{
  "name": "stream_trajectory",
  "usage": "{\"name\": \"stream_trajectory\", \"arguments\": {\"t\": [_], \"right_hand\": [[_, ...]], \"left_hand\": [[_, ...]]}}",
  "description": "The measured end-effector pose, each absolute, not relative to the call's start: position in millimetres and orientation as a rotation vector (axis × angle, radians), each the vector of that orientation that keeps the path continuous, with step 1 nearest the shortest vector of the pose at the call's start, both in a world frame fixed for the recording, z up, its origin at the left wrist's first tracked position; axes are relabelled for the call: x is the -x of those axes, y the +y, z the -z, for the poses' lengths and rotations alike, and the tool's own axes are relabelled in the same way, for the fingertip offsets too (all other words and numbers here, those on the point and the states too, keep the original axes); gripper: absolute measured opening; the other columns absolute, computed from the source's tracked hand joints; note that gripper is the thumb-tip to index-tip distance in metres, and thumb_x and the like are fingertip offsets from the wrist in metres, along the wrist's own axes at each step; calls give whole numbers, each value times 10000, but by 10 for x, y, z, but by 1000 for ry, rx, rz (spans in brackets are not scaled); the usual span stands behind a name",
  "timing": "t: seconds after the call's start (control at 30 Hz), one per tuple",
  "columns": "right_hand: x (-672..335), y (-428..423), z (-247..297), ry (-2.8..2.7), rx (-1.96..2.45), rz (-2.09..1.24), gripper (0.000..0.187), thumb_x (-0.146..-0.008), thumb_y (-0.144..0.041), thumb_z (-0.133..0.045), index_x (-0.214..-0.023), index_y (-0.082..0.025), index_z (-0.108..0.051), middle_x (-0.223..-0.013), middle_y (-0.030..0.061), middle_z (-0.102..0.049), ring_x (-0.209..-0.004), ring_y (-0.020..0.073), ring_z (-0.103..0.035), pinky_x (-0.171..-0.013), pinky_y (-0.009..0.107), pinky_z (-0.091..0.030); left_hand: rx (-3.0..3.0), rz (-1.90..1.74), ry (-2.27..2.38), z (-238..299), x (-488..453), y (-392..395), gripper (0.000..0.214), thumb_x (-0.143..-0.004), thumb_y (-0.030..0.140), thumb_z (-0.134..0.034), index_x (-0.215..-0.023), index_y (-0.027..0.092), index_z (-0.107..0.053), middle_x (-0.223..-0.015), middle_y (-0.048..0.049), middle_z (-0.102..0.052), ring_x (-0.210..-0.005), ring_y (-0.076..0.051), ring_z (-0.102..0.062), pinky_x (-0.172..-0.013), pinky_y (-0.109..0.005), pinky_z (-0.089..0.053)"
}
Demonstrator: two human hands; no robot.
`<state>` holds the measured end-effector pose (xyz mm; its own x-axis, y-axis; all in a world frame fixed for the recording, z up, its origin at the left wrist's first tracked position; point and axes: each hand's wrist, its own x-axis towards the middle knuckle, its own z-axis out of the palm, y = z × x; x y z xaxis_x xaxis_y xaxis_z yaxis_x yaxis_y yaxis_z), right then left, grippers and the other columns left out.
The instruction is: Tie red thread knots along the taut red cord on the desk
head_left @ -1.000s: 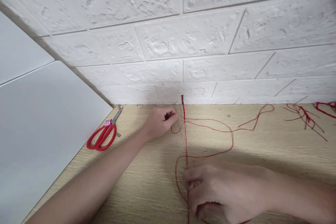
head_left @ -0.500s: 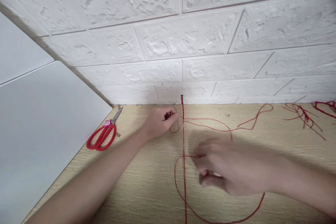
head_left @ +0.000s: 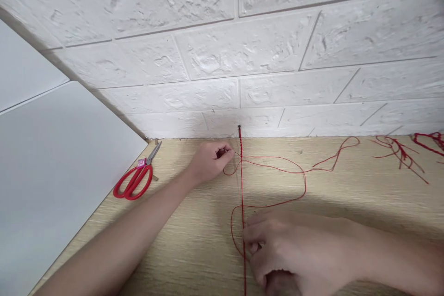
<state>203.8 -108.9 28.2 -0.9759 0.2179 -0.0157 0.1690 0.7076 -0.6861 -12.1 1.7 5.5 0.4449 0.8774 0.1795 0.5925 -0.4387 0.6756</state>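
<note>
A taut red cord (head_left: 242, 180) runs from a nail (head_left: 239, 126) at the wall's foot straight toward me over the wooden table (head_left: 194, 240), knotted for a short way below the nail. My left hand (head_left: 210, 161) is closed near the knots, pinching a thin red strand beside the cord. My right hand (head_left: 284, 252) is closed lower down, its fingertips pinched at the taut cord where a red loop (head_left: 277, 169) curls past. That loop sweeps out to the right and trails off toward the wall.
Red-handled scissors (head_left: 135, 178) lie at the table's left edge. Loose red thread scraps (head_left: 400, 152) sit at the far right by the wall. A white brick-pattern wall (head_left: 243, 55) backs the table; a white panel (head_left: 52, 157) borders it on the left.
My right hand lifted up and rightward half a second ago, then came back down to the taut cord near me. The loop has shifted with it. My left hand has stayed put.
</note>
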Motion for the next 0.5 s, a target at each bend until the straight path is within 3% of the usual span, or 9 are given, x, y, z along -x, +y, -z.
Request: {"name": "stream_trajectory", "arguments": {"t": [0.2, 0.33, 0.4, 0.5], "right_hand": [[-2166, -1004, -352, -2833, 738, -1008, 69, -833, -182, -651, -824, -223, -705, -799, 2, -660, -776, 154, -592, -638, 264, -356], [-2367, -917, -347, -2812, 1275, -699, 178, -895, -336, -623, -793, -194, -654, -671, 23, -605, -619, 172, -561, -564, 291, -300], [-2479, -884, -346, -2777, 1404, -588, 141, -868, -328, -656, -887, -190, -633, -717, 20, -612, -559, 152, -530, -536, 284, -275], [-2592, -873, -402, -2777, 1362, -560, 161, -821, -238, -682, -961, -193, -616, -858, 37, -635, -638, 155, -573, -547, 268, -294]], "left_hand": [[-2161, -710, 1223, -54, 126, 19, 263, -904, 322, -549, -736, 146, -650, -592, 32, -532, -559, -89, -435, -552, -234, -325], [-2159, -700, 1219, -47, 130, 22, 272, -907, 333, -549, -730, 147, -639, -594, 32, -527, -561, -91, -432, -553, -236, -323], [-2160, -703, 1221, -46, 128, 24, 269, -904, 332, -552, -731, 147, -641, -589, 34, -526, -557, -90, -431, -551, -234, -319], [-2163, -714, 1223, -47, 124, 23, 263, -901, 328, -553, -734, 146, -644, -583, 36, -523, -549, -88, -428, -548, -232, -316]]}}
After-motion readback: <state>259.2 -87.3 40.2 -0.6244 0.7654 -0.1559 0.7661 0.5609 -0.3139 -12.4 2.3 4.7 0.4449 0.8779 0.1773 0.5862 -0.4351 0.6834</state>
